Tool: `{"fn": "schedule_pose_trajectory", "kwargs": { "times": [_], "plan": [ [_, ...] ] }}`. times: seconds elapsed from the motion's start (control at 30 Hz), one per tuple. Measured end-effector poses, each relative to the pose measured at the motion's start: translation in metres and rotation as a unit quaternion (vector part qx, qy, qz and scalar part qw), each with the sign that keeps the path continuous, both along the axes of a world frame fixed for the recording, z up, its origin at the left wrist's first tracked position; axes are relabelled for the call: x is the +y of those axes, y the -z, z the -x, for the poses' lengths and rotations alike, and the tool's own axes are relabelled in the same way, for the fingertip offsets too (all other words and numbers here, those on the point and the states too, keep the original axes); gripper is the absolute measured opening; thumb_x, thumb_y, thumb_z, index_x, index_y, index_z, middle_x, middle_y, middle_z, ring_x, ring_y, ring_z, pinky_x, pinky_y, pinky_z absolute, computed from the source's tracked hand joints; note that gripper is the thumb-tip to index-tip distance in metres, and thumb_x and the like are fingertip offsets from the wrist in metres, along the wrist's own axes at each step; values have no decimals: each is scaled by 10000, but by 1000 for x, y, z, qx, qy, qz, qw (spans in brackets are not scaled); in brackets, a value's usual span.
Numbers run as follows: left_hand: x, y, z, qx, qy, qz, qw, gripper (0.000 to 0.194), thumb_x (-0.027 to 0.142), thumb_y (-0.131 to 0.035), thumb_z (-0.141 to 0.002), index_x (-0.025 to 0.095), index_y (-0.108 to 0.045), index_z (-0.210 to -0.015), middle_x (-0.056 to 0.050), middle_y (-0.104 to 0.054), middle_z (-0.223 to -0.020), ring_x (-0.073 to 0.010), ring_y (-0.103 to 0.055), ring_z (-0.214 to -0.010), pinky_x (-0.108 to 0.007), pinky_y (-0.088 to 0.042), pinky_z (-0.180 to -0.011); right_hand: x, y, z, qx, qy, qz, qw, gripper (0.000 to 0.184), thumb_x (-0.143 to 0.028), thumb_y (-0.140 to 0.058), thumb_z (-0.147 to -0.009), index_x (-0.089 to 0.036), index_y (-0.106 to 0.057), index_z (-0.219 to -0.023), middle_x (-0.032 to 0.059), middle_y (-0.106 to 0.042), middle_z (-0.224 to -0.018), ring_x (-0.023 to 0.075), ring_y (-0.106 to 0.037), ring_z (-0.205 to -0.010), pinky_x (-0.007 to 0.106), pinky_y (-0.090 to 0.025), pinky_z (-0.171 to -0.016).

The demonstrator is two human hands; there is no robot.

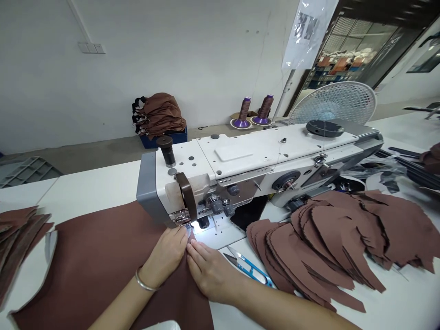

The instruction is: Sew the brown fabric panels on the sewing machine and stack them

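A large brown leather-like sheet [103, 256] lies under the head of a white sewing machine [240, 151] and spreads to the left. My left hand [168, 252], with a silver bangle at its wrist, is closed on the sheet just left of the lit needle area. Beside it, my right hand [209, 272] grips the sheet's right edge, its fingers close together and their tips almost meeting the left ones. The needle itself is hard to make out behind the fingers. Blue-handled thread snips [252, 268] lie to the right of my right hand.
Stacked curved brown pieces [316, 243] cover the table's right side; more brown pieces [20, 238] lie at the far left. Behind the machine stand two brown thread cones [244, 110], a fan [333, 103] and a blue crate [165, 137] heaped with brown pieces.
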State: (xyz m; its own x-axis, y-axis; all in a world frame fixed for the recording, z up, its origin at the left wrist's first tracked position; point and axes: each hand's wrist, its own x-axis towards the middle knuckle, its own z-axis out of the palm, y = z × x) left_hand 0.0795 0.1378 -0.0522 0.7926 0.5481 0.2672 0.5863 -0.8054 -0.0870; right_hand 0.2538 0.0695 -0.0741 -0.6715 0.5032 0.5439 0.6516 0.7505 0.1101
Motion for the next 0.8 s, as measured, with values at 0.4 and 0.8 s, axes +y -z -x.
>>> {"fn": "schedule_pose_trajectory", "kwargs": {
  "times": [0.4,0.8],
  "plan": [
    [-9,6,-14,16,-34,-30,999,267,18,-332,-852,134,-572,-851,-73,-553,-826,-214,-509,-794,-355,-435,-719,-8,6,5,-13,-11,-44,999,285,-109,-457,-851,37,-608,-1044,273,-630,-1089,347,-610,-1055,494,-494,-904],
    [-8,5,-18,32,-59,-33,997,213,32,-394,-854,129,-581,-888,-73,-564,-837,-223,-524,-787,-347,-424,-705,-2,0,7,1,11,-40,999,296,-107,-423,-862,38,-606,-1046,270,-621,-1107,351,-580,-1100,469,-489,-919]
  ]
}}
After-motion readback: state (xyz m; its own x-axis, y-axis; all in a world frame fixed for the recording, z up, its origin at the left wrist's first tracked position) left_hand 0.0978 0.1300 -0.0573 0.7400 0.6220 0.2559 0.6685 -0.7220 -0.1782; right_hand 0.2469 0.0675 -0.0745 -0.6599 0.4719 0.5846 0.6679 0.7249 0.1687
